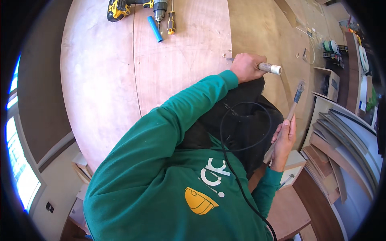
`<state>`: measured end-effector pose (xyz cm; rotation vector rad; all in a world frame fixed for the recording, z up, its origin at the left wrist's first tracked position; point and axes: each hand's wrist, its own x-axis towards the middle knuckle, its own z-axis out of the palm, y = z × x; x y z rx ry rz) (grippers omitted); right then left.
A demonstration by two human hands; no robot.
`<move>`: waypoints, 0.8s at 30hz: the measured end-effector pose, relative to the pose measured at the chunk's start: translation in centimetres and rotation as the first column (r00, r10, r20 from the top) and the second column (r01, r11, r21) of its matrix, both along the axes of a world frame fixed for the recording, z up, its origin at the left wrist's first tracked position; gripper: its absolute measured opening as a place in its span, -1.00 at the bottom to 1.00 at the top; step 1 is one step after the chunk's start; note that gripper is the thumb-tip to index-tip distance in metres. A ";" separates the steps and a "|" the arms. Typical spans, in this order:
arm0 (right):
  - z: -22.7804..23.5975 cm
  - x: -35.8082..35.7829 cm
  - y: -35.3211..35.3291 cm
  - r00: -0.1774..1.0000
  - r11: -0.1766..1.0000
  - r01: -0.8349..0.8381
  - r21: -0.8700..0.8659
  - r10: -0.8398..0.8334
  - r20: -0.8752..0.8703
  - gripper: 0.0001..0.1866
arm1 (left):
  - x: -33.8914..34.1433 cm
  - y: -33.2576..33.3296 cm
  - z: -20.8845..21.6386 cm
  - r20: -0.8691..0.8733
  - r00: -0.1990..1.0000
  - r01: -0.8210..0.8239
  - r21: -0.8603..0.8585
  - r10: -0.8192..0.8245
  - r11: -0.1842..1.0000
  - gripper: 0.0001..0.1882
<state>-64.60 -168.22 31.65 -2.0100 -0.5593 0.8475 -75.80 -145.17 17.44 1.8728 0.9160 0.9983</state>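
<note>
Plywood sheets (177,60) underfoot, pale and bare but for tools at the far edge. Left hand (247,67) closed in a full fist round a chisel (270,68), its light handle end poking out to the right, blade hidden under the fist and pressed toward the plywood. Right hand (284,138) wrapped round the lower part of a hammer's (292,106) wooden handle, dark head up and blurred, well apart from the chisel. Likely a stiff, fairly light chisel, sharp at the hidden end, best gripped mid-handle as here, leaving the butt free. Likely a head-heavy hammer, rigid, smooth in the shaft, best held low on the handle for swing; slippery if the grip loosens. Counted: 1 chisel, 1 hammer, 1 yellow-and-black drill (132,7), 1 blue tube (155,29) just beside it, 1 screwdriver (171,20) with an orange-and-black handle, 1 black cable (237,160) looping over the green sleeve and dark trousers. At the right, stacked wooden boards (333,148) and an open cardboard box (327,82); too crowded to count beyond that.
</note>
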 end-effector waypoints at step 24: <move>3.5 -1.3 2.8 0.997 0.996 -0.039 0.086 0.033 0.065 -0.37 | -0.7 0.7 -0.1 0.062 0.998 -0.002 -0.064 0.006 0.998 -0.71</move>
